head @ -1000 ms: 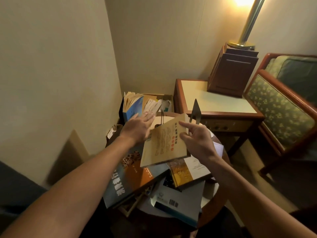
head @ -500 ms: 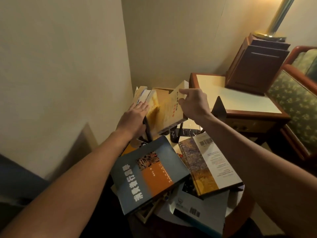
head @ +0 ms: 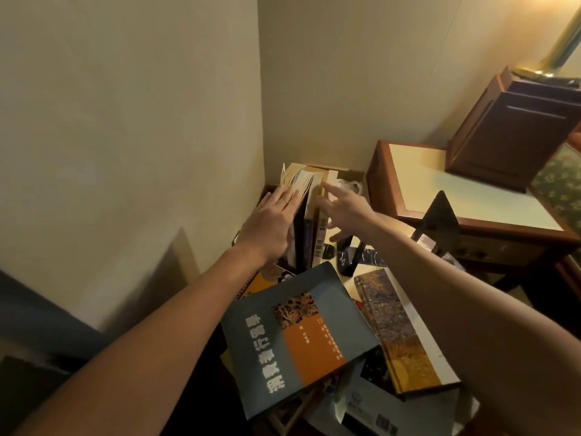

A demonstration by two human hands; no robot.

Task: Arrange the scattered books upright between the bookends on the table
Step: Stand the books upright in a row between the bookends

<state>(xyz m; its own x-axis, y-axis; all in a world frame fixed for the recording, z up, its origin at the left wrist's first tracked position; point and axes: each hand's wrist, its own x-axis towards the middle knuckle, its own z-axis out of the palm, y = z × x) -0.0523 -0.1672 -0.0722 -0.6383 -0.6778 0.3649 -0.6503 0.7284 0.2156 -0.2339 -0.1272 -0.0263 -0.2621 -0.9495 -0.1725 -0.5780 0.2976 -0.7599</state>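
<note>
Several upright books (head: 306, 209) stand at the tabletop's (head: 348, 280) far left edge. We lay our left hand (head: 270, 225) flat against them, and our right hand (head: 344, 209) touches their other side (fingers straight, gripping nothing). Loose books (head: 298, 338) lie flat nearer, and a bookend (head: 440, 221) stands at the far right.

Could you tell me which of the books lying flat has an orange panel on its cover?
The grey-blue book with white lettering, lying topmost; its flat neighbour is mottled blue and yellow.
</note>
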